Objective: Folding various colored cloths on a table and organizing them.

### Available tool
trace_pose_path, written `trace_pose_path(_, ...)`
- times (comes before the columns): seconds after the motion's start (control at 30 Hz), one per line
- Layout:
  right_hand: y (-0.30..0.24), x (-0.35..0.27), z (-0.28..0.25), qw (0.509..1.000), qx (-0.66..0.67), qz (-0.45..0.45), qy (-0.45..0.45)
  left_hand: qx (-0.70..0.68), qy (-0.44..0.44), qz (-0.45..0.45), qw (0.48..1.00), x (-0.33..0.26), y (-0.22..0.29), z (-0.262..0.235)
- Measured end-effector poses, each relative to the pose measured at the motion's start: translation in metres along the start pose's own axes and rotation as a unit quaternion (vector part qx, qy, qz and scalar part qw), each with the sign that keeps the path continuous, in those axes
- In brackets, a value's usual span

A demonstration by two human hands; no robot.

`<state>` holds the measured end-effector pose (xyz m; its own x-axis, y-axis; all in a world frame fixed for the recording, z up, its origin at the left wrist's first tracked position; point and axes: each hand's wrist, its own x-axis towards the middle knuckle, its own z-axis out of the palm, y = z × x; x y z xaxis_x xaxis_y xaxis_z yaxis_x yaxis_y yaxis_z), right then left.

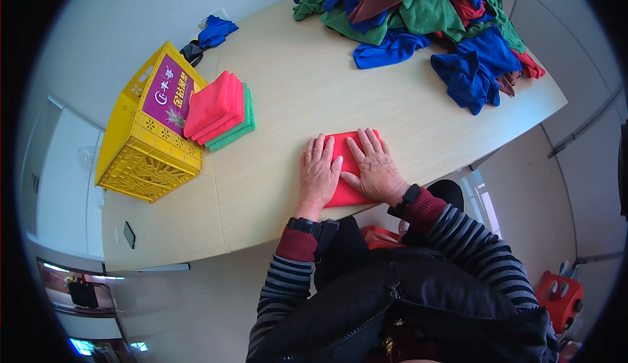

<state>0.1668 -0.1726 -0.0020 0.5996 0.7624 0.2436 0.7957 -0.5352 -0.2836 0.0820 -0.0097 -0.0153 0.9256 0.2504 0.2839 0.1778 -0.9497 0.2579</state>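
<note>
A red cloth, folded into a flat rectangle, lies near the table's front edge. My left hand rests flat along its left side, fingers stretched away from me. Flat on its right part lies my right hand, fingers extended and thumb pointing toward the left hand. Both palms touch the cloth and neither hand grips it. To the left is a neat stack of folded cloths, red ones on top of green ones, against the yellow crate.
A yellow plastic crate stands at the table's left. Loose blue, green, red and brown cloths are heaped at the far right. A blue cloth lies at the far left edge. A small dark flat object lies near the front left.
</note>
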Motion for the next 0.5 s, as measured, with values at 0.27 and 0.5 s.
trace_pose_path(0.27, -0.0009, -0.0008, -0.0002, 1.000, 0.017, 0.007, -0.005, -0.019, 0.007, 0.006, 1.000, -0.0010, -0.0012, 0.0027)
trace_pose_path(0.5, 0.0007, -0.0023, -0.0005, 1.000, 0.025, 0.009, -0.002, -0.033, 0.008, 0.003, 0.999, -0.0006, 0.0002, 0.0030)
